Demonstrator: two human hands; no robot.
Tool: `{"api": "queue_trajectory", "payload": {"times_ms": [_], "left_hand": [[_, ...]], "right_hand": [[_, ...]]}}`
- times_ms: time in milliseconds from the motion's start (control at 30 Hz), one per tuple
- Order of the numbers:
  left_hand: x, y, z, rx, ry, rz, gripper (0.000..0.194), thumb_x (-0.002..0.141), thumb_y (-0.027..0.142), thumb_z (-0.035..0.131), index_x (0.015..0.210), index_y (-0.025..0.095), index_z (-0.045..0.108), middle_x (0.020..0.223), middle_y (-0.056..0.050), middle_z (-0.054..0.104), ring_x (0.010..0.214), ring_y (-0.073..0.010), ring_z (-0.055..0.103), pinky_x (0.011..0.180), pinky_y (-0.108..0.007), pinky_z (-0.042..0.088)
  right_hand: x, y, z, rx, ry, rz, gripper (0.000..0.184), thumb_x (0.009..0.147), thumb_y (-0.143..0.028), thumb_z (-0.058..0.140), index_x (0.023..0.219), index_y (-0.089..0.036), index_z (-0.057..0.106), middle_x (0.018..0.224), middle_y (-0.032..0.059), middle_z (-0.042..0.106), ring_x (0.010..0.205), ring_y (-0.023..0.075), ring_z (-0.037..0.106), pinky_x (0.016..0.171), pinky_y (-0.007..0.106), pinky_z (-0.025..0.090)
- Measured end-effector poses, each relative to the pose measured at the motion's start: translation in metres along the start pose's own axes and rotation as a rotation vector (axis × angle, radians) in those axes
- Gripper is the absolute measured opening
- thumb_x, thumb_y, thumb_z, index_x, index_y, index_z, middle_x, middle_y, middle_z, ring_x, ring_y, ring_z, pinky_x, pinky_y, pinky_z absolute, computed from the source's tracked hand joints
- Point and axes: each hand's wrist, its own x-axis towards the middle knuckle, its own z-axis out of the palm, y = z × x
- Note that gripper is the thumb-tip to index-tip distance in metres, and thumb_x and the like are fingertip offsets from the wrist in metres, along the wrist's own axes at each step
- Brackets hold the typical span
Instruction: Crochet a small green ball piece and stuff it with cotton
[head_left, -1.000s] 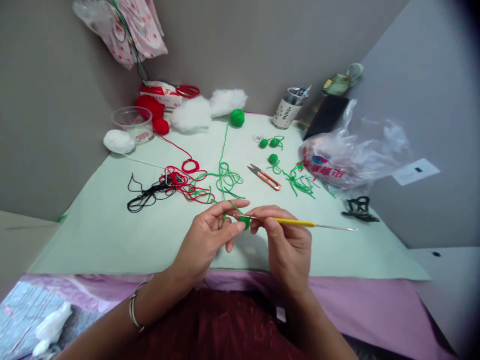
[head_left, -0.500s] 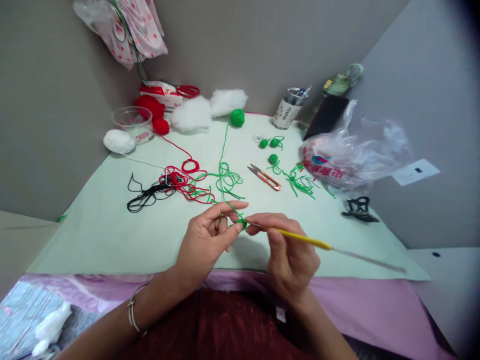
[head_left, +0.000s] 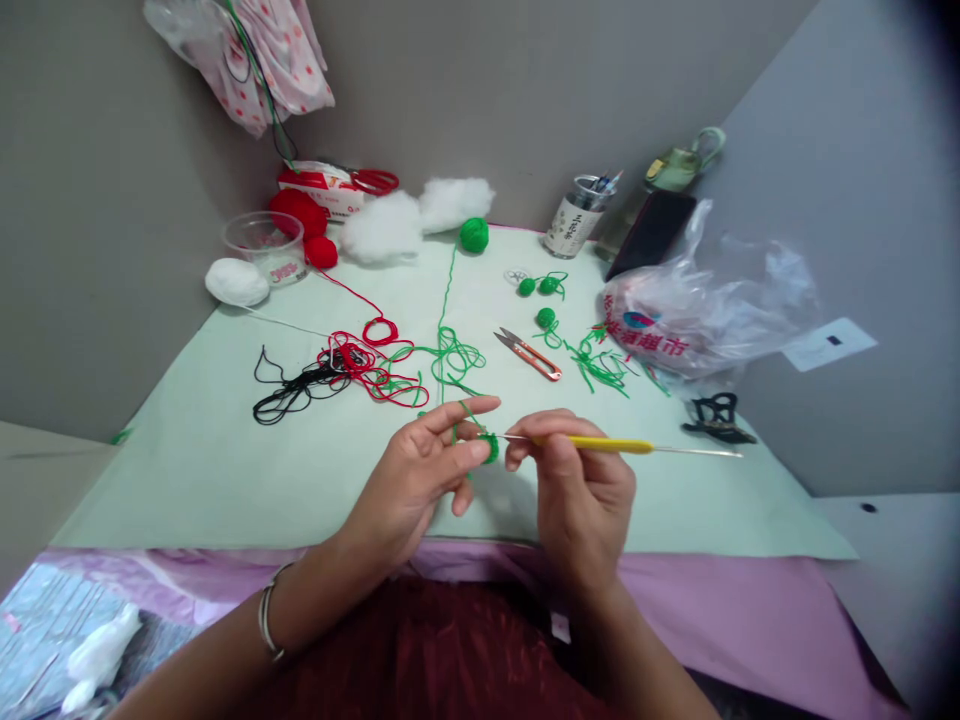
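Observation:
Between thumb and fingers, my left hand [head_left: 420, 470] pinches a small round piece of green crochet [head_left: 490, 447]. Green yarn [head_left: 466, 408] loops over its raised index finger and runs back to a green yarn ball [head_left: 474, 235]. My right hand [head_left: 581, 490] is closed around the yellow handle of a crochet hook [head_left: 611, 444]. The hook's thin metal tip points left and reaches the top edge of the green piece; whether it is inside a stitch I cannot tell. Its other metal end sticks out to the right.
Ahead lie tangled red yarn [head_left: 360, 350], black yarn [head_left: 289, 390] and orange thread snips [head_left: 529, 354]. Green yarn scraps [head_left: 600, 365] and a plastic bag [head_left: 675, 310] are at the right. White stuffing [head_left: 382, 228], a clear tub [head_left: 264, 245] and a pen holder [head_left: 574, 220] stand along the back.
The crochet hook has swung from slanting down rightward to nearly level, and my right hand has shifted slightly. The green piece has turned in my left fingers and shows more of itself.

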Motion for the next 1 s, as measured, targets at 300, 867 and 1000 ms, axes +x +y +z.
{"api": "queue_trajectory", "payload": {"times_ms": [300, 867, 1000], "left_hand": [[0.003, -0.01, -0.001, -0.018, 0.032, -0.006, 0.037, 0.078, 0.024, 0.092, 0.114, 0.021, 0.084, 0.073, 0.006, 0.059, 0.045, 0.0006, 0.028, 0.046, -0.014, 0.042], [0.003, -0.009, -0.004, 0.157, 0.074, 0.132, 0.037, 0.077, 0.022, 0.09, 0.113, 0.023, 0.082, 0.087, 0.0, 0.07, 0.081, -0.014, 0.064, 0.08, -0.027, 0.055], [0.003, -0.007, -0.005, 0.166, 0.039, 0.124, 0.032, 0.081, 0.022, 0.088, 0.112, 0.023, 0.082, 0.087, 0.002, 0.066, 0.076, -0.0117, 0.064, 0.078, -0.025, 0.055]], "right_hand": [[-0.014, 0.006, 0.002, -0.478, -0.106, -0.394, 0.035, 0.096, -0.006, 0.067, 0.122, -0.026, 0.077, 0.11, 0.0087, 0.078, 0.097, 0.02, 0.075, 0.078, 0.032, 0.063], [-0.001, 0.003, 0.0, 0.059, -0.016, 0.134, 0.016, 0.103, -0.026, 0.064, 0.101, -0.024, 0.08, 0.091, 0.0029, 0.078, 0.071, 0.0143, 0.07, 0.067, 0.03, 0.06], [0.001, 0.006, -0.002, 0.208, -0.027, 0.214, 0.02, 0.106, -0.031, 0.061, 0.102, -0.022, 0.078, 0.093, 0.0044, 0.08, 0.072, 0.0151, 0.073, 0.068, 0.03, 0.064]]}}
